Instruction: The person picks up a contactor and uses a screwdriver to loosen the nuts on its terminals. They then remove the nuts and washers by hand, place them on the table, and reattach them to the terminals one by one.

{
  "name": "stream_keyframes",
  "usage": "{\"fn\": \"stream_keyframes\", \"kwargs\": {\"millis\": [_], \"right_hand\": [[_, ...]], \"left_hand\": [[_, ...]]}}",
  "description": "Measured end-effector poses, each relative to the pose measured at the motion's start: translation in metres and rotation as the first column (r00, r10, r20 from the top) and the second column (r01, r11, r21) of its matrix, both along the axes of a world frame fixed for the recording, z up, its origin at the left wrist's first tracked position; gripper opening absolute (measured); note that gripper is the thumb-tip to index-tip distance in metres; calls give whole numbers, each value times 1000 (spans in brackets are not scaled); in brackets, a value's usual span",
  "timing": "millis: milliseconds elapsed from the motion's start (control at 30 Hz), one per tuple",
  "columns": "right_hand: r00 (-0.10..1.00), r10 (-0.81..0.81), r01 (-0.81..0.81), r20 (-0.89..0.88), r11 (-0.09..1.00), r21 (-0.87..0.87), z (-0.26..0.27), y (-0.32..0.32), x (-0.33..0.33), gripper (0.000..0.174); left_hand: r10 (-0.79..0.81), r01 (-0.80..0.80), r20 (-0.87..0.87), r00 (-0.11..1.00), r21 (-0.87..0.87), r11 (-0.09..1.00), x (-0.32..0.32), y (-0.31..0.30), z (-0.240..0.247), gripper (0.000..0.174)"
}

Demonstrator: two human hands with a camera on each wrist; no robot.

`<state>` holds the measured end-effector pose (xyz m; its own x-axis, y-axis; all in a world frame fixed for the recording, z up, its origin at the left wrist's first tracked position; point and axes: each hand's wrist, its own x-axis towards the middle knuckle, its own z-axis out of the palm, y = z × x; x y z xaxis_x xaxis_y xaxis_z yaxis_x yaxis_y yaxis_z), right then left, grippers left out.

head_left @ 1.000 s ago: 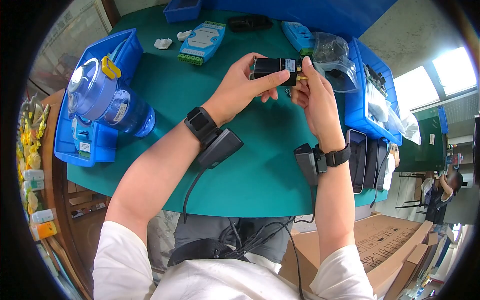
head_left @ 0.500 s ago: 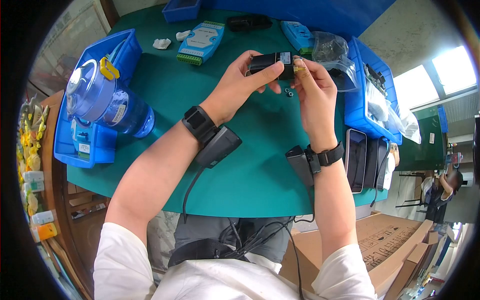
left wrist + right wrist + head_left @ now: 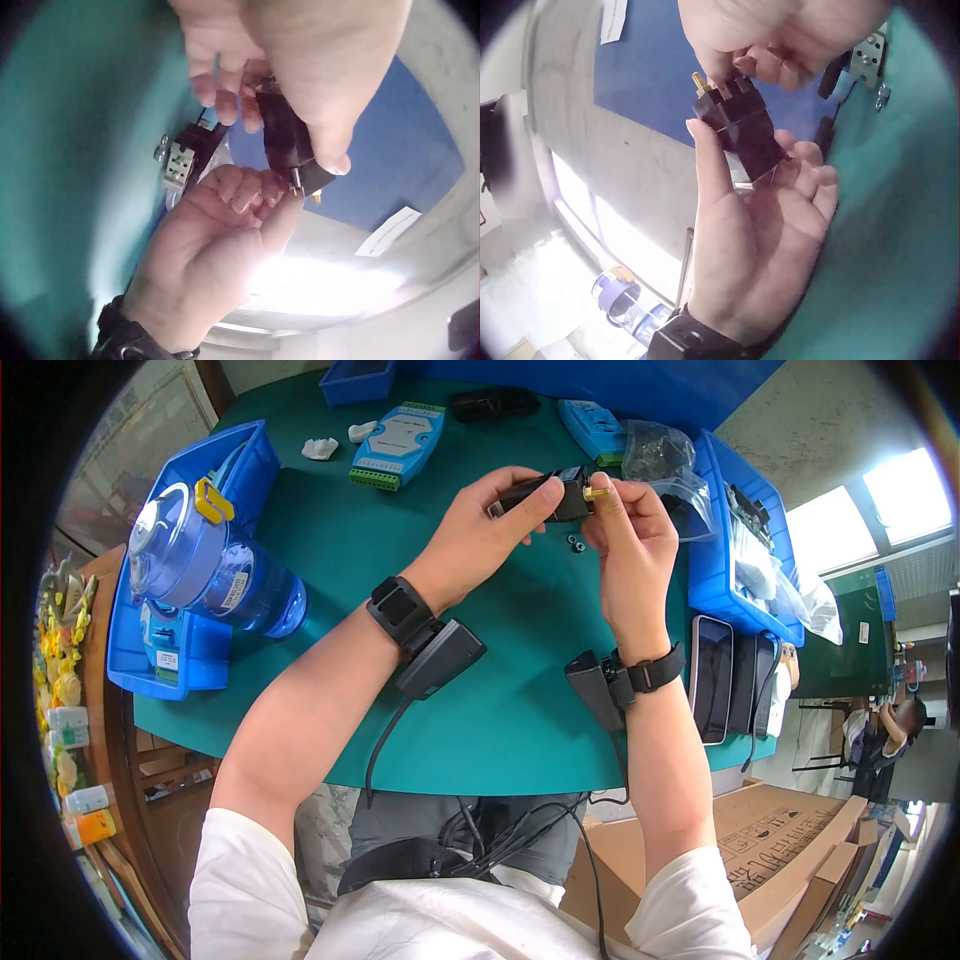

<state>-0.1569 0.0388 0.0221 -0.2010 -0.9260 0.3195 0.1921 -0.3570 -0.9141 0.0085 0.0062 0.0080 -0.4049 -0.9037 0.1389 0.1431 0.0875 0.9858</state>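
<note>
A black box-shaped device (image 3: 570,498) with gold connectors at its right end is held above the green table. The left hand (image 3: 478,530) grips its body, thumb along the near side; the right wrist view shows that hand (image 3: 757,232) under the device (image 3: 746,135). Fingertips of the right hand (image 3: 635,550) pinch at the connector end. In the left wrist view, the right hand's (image 3: 214,255) thumb and fingers meet at a small metal post beside a gold connector (image 3: 316,196). Small metal nuts (image 3: 576,544) lie on the table below the device.
Blue-and-white modules (image 3: 400,445) and a black object (image 3: 494,404) stand at the back. A blue bin (image 3: 745,560) with bags is at right, near phones (image 3: 711,680). At left are a water bottle (image 3: 235,575) and blue bins (image 3: 262,465). Cables hang from both wrist cameras.
The device has turned and tilted in the left hand, so less of its label shows. The right hand has shifted at the connector end, and the nuts on the table are more visible.
</note>
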Motion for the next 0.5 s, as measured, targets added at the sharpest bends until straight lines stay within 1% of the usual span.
{"fn": "stream_keyframes", "kwargs": {"millis": [67, 167, 267, 367, 467, 500], "right_hand": [[1000, -17, 17, -18, 1000, 4, 2, 2, 0, 16], [999, -17, 17, -36, 1000, 1, 3, 2, -2, 16], [997, -41, 43, -70, 999, 27, 2, 0, -2, 16], [995, -40, 44, -89, 998, 42, -1, -1, -3, 18], [987, -69, 76, -145, 996, 43, -1, -1, -3, 19], [983, -77, 84, -164, 996, 33, -2, -1, -3, 20]], "left_hand": [[-56, 57, 44, 997, -26, 998, 1, -1, -1, 48], [-90, 97, 129, 988, -48, 994, 1, -3, -6, 49], [-97, 105, 80, 992, -102, 989, -1, -3, -10, 50], [-113, 119, 72, 991, -84, 989, -1, -2, -7, 50], [-64, 72, 66, 996, -119, 990, -5, 2, -8, 49], [-76, 84, 73, 994, -107, 991, -4, 3, -6, 48]]}}
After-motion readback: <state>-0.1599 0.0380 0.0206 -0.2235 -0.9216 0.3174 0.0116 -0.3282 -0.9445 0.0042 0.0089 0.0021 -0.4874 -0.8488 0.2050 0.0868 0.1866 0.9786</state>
